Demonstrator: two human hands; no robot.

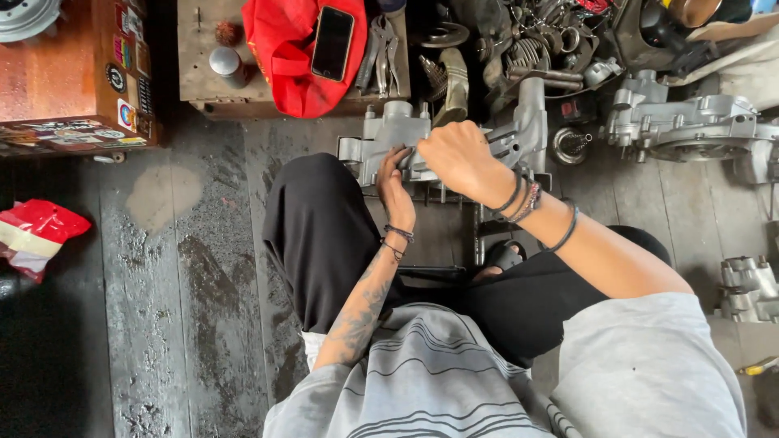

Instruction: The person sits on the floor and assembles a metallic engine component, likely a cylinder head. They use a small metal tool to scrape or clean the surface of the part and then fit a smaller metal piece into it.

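Seemingly mid-job, the left hand (395, 188) pressed flat against the grey cast-aluminium engine casing (389, 134) on the wooden floor (187, 268), while the right hand (456, 156) fisted tight around something unidentifiable; nothing looked removed yet.

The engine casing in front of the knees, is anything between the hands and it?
No. Both hands are already on the engine casing: the left hand presses against its near side, and the right hand is closed over its top. Nothing visible lies between either hand and the metal.
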